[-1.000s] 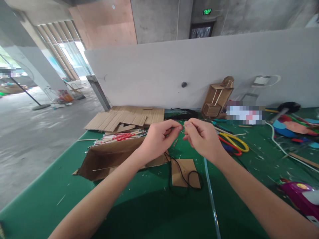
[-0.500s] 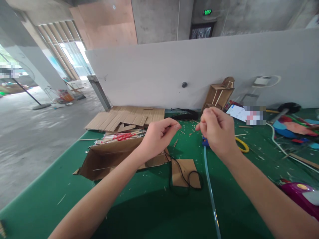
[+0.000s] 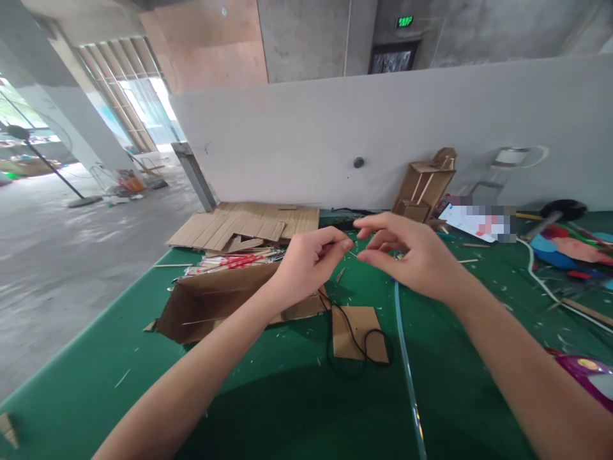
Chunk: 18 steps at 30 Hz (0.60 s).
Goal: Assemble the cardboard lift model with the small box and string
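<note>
My left hand (image 3: 318, 259) hovers over the table with thumb and forefinger pinched together. Whatever sits at its fingertips is too small to make out. My right hand (image 3: 407, 252) is close on the right, its fingers spread apart and nothing visible between them. Below my left hand and forearm lies an open cardboard box (image 3: 191, 306) on its side. A square piece of cardboard (image 3: 352, 332) with a black cord (image 3: 351, 329) across it rests nearer to me. From beneath my right hand a clear bluish tube (image 3: 405, 351) runs toward the front.
Flat cardboard sheets (image 3: 205, 228) and red-and-white wrapped packets (image 3: 237, 262) lie behind the box. A cardboard structure (image 3: 424, 185) leans at the white partition (image 3: 287, 140). To the right are a phone (image 3: 467, 220), a white cable (image 3: 536, 278) and a purple tool (image 3: 579, 370). Wood scraps litter the green tabletop (image 3: 268, 409).
My right hand has opened from a closed pinch, its fingers now spread and nearer to my left fingertips. The left hand keeps its pinch in nearly the same place.
</note>
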Each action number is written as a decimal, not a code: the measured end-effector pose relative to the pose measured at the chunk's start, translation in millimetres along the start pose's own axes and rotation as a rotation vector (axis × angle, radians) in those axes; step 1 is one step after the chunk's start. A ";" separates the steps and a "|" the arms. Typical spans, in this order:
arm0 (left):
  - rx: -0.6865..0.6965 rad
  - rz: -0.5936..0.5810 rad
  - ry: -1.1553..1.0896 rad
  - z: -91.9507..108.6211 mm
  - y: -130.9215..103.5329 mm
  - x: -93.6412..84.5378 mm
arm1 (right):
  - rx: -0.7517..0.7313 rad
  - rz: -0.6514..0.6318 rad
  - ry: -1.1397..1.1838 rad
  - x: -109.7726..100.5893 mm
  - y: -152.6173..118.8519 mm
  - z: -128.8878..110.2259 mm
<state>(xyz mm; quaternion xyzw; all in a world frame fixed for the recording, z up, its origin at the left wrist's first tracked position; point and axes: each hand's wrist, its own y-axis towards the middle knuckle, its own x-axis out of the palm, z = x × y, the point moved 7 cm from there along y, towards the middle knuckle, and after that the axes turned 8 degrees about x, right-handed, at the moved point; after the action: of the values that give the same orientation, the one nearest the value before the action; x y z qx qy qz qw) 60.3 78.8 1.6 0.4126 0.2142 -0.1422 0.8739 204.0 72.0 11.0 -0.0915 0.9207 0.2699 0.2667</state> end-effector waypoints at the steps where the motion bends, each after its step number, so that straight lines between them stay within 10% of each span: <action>1: 0.007 -0.010 -0.006 0.5 0.1 0.8 | -0.035 -0.005 -0.043 5.6 -1.6 -6.7; 13: -0.029 -0.026 -0.010 -2.4 1.0 -0.1 | 0.078 0.411 -0.114 -47.9 -3.0 14.6; 18: -0.019 -0.072 -0.003 -2.2 0.0 4.6 | -0.021 0.046 -0.149 -7.0 -1.6 -3.4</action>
<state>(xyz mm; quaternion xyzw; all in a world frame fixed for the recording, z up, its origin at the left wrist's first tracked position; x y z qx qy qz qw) 63.6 80.1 -1.9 0.3959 0.2287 -0.1721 0.8726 208.9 69.0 16.5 -0.0526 0.8973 0.2915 0.3273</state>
